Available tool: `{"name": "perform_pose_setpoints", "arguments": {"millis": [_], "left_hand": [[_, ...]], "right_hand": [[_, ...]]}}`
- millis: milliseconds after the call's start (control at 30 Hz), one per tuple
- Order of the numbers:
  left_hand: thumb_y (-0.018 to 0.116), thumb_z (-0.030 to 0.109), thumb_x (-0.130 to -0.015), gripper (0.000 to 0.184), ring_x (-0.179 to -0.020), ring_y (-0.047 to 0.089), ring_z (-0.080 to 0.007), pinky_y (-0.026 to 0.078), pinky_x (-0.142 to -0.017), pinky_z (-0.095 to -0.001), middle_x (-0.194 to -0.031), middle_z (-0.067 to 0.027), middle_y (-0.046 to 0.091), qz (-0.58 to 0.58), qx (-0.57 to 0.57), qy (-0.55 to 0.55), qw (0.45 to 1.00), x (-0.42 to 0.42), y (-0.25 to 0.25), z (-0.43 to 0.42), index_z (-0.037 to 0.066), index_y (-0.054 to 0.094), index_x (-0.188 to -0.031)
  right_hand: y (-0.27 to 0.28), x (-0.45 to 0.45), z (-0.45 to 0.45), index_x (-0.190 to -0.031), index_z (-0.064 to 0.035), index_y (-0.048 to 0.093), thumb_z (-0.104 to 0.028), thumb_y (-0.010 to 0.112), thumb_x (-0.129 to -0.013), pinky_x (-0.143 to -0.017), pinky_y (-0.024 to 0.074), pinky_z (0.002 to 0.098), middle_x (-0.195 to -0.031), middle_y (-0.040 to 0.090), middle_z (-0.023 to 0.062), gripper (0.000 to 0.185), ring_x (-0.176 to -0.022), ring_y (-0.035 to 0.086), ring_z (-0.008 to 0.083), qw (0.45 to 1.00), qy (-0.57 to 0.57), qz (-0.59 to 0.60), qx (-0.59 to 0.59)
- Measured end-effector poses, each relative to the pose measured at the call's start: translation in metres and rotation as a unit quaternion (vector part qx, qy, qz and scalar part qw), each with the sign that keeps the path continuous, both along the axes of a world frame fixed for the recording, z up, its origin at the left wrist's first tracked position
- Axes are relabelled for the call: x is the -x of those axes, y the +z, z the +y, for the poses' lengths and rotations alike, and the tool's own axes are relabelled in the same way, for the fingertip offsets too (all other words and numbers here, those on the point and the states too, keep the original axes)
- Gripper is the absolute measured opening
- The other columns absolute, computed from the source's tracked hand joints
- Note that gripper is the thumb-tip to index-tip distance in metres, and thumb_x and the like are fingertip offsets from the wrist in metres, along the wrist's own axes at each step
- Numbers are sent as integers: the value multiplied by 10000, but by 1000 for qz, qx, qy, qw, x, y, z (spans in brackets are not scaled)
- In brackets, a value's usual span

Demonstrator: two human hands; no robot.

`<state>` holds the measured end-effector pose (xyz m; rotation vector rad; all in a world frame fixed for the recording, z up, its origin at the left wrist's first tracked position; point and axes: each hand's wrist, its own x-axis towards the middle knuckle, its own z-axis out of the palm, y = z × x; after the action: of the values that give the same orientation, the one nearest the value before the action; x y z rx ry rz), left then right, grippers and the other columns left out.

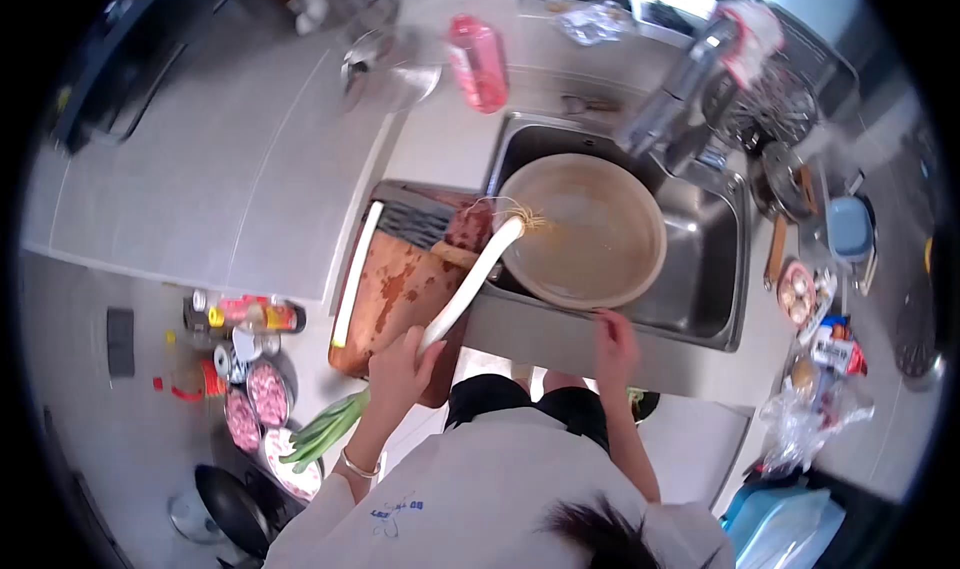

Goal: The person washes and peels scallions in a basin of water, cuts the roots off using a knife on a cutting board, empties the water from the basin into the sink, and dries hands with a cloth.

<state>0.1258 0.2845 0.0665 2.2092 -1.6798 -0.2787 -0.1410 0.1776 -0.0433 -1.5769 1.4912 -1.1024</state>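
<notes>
My left hand (402, 367) is closed round a long leek (465, 294). The leek's rooted white end reaches over the left rim of a large round basin (650, 264) in the sink, and its green leaves hang below my wrist. My right hand (615, 349), blurred, is near the sink's front edge; whether its fingers are apart is unclear. On the wooden cutting board (400, 289) lie a white leek stalk (357, 274) and a cleaver (410, 224) with a wooden handle.
A metal sink (715, 299) surrounds the basin, with a faucet (680, 89) behind. A pink bottle (478, 64) stands back left. Bowls of meat (268, 394) and bottles are at the left. Right are a pot (785, 184), a plate of mushrooms (797, 294) and plastic bags (815, 419).
</notes>
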Motion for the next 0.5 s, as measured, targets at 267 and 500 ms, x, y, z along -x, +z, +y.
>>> {"name": "perform_pose_setpoints", "arguments": {"millis": [267, 500], "left_hand": [[592, 331, -846, 284, -498, 568, -313, 442, -439, -401, -589, -111, 561, -82, -19, 172, 982, -9, -4, 62, 58, 516, -864], [624, 355, -808, 307, -569, 583, -289, 448, -466, -378, -682, -91, 574, -132, -18, 222, 966, 3, -26, 85, 78, 581, -932]], "right_hand": [[-6, -162, -62, -1205, -29, 460, -38, 617, -694, -888, 426, 420, -1220, 447, 179, 535, -1109, 458, 336, 849, 369, 277, 257], [-11, -210, -92, -1284, -79, 387, -88, 640, -635, -794, 461, 421, -1051, 443, 162, 697, -933, 492, 337, 807, 459, 332, 171]]}}
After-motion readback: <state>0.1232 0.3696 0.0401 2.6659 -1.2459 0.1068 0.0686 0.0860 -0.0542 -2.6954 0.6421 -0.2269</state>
